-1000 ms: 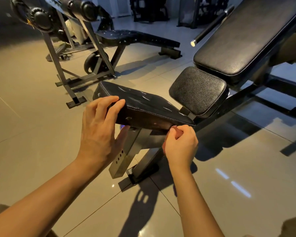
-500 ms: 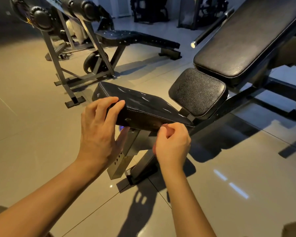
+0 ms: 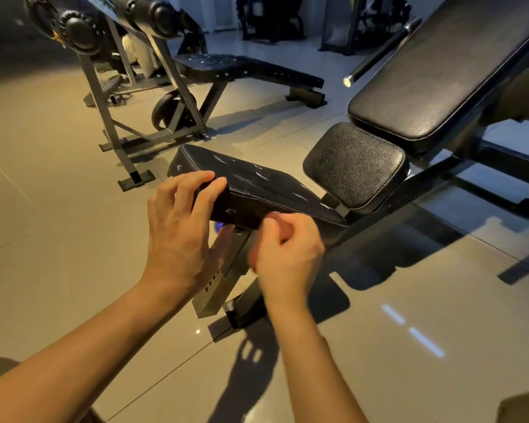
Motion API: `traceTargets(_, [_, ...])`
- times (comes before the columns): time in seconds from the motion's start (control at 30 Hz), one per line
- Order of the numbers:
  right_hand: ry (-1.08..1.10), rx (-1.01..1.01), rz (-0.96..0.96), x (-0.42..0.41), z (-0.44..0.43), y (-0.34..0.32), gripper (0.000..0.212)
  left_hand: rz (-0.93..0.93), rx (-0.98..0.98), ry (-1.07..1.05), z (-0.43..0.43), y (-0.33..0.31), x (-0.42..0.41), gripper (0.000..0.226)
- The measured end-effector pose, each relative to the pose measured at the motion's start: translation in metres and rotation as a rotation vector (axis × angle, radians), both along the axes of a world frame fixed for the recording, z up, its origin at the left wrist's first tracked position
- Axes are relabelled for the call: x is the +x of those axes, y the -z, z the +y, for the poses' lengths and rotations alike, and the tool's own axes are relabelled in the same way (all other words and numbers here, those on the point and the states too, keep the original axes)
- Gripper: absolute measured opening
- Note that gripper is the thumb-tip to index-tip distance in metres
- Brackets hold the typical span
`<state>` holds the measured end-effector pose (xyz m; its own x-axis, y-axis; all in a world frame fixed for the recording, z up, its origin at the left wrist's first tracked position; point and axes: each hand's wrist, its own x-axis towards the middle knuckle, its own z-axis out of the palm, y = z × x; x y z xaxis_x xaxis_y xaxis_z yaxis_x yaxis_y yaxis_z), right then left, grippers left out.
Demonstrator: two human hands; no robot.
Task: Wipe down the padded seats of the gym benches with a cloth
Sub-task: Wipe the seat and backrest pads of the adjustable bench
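At the near corner of the seat pad (image 3: pixel 266 190), the left hand (image 3: pixel 177 233) gripped the black padding. Its fingers (image 3: pixel 193 184) lay slightly spread and curled over the top edge, and the thumb was tucked beneath the pad. Just right of that corner, against the pad's lower side edge, the right hand (image 3: pixel 287 254) was balled up, with its fingers (image 3: pixel 271 228) curled close together at the edge. Motion blur hid whether they pinched anything, so I cannot tell.

White stitching ran along the pad's rim and pale scuffs marked its top. Under the pad, beside the left thumb, a small purple-blue patch (image 3: pixel 219 226) showed, too little of it to identify. Below the pad a grey steel post (image 3: pixel 217 288) with a row of holes dropped to the tiled floor (image 3: pixel 58 239). Beyond the pad's narrow end sat a smaller pebbled cushion (image 3: pixel 355 166), and past that the long backrest (image 3: pixel 446 68) sloped upward. Well behind the pad stood a second flat bench (image 3: pixel 248 70).
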<state>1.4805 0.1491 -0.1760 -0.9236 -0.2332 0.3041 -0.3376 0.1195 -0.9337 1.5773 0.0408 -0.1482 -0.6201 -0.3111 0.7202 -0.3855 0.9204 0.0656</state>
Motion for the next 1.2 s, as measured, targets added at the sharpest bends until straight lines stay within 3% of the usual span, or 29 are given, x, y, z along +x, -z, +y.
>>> traceTargets(0.07, [-0.089,0.008,0.166,0.018,-0.007,-0.004,0.003,-0.004,0.000,-0.004,-0.001,-0.001,0.001,0.067])
traceTargets(0.13, [-0.044,0.015,0.240,0.007,-0.006,0.007,0.004,-0.015,-0.008,-0.008,-0.002,-0.002,0.002,0.069])
traceTargets(0.2, [0.113,-0.006,0.138,-0.022,0.005,0.027,0.006,-0.016,-0.019,0.000,-0.002,-0.003,0.003,0.071])
traceTargets(0.3, [0.282,0.090,-0.220,-0.066,0.025,0.049,0.007,-0.001,-0.015,0.017,-0.001,-0.003,0.002,0.074])
traceTargets(0.37, [0.289,0.134,-0.267,-0.066,0.026,0.046,0.008,0.018,-0.001,0.028,0.000,-0.002,0.001,0.074])
traceTargets(0.5, [0.029,-0.005,0.056,-0.009,0.003,0.013,0.010,0.016,-0.019,0.030,-0.002,0.000,-0.001,0.075])
traceTargets(0.6, [-0.049,0.055,0.233,0.002,-0.001,0.014,0.005,0.004,-0.022,0.020,-0.003,-0.001,0.000,0.075])
traceTargets(0.63, [0.015,0.038,0.190,-0.007,0.004,0.016,0.007,0.001,-0.022,0.021,-0.003,-0.002,0.001,0.075])
traceTargets(0.77, [0.270,-0.014,-0.296,-0.068,0.033,0.041,0.006,-0.007,-0.022,0.030,-0.005,-0.001,0.001,0.074])
traceTargets(0.8, [0.285,0.033,-0.295,-0.073,0.035,0.045,0.003,-0.006,-0.018,0.034,-0.005,-0.001,0.000,0.075])
traceTargets(1.03, [-0.064,0.022,0.209,-0.002,0.002,0.010,0.009,-0.008,-0.038,0.039,-0.008,-0.001,0.000,0.075])
traceTargets(1.1, [0.033,0.026,0.152,-0.022,0.008,0.024,0.007,-0.011,-0.040,0.043,-0.009,-0.002,0.000,0.076])
traceTargets(1.2, [0.205,0.057,-0.156,-0.064,0.027,0.048,0.006,-0.017,-0.030,0.047,-0.009,-0.004,0.001,0.077])
